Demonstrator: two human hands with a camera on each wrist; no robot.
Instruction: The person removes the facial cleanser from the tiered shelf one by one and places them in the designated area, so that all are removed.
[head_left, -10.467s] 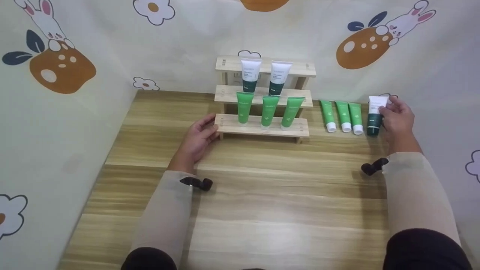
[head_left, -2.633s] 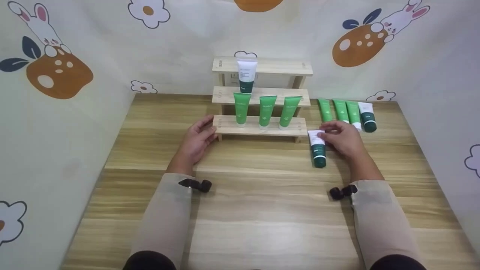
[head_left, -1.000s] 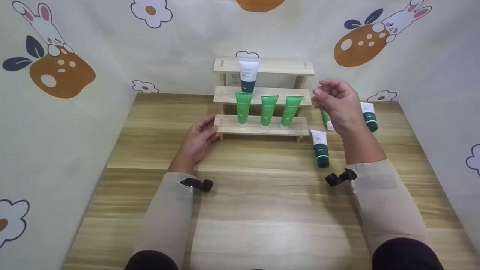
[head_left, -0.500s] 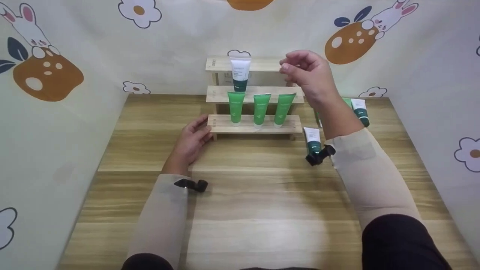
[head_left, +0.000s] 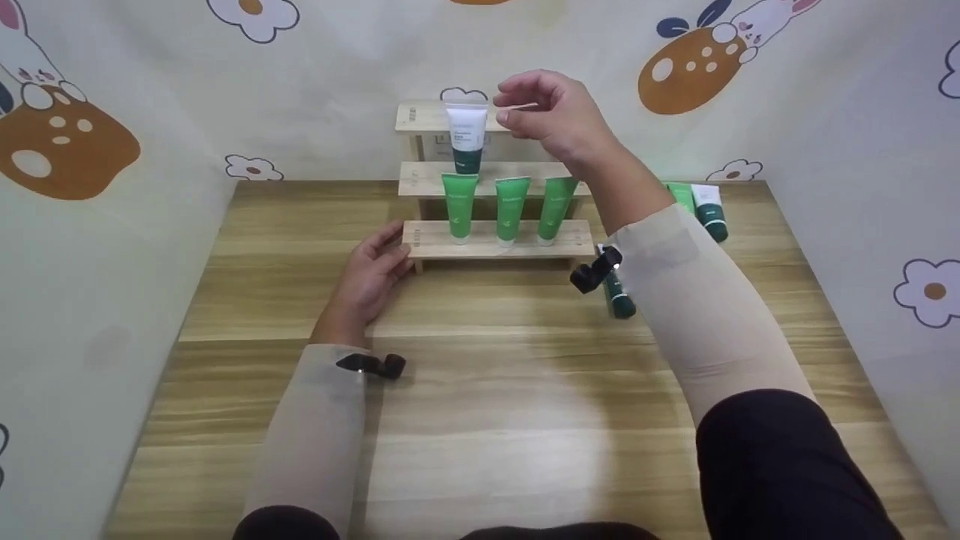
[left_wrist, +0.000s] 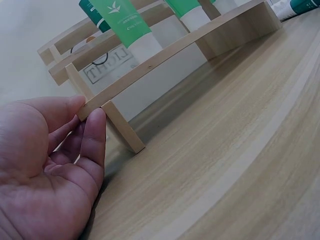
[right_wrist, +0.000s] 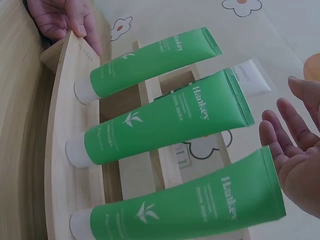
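Note:
A three-tier wooden display rack [head_left: 484,249] stands at the back of the table. My left hand [head_left: 366,274] pinches the left end of its lowest shelf between thumb and fingers, plain in the left wrist view. On the middle shelf one white and dark-green tube [head_left: 466,127] stands cap down. Just right of its upper end is my right hand [head_left: 559,112], fingers loosely bent with a gap to the thumb and nothing held. Three green tubes, such as the middle one [right_wrist: 165,117], stand cap down along the lowest shelf.
A white and dark-green tube [head_left: 621,304] lies right of the rack, partly hidden by my right wrist. Farther right lie a green tube [head_left: 680,196] and another white and dark-green tube [head_left: 709,211]. Patterned cloth [head_left: 337,97] walls the table's back and sides.
Of two white and dark-green tubes on the middle shelf, the right one was laid on the table and released. My right hand has since risen leftward to the other; the left stays on the rack.

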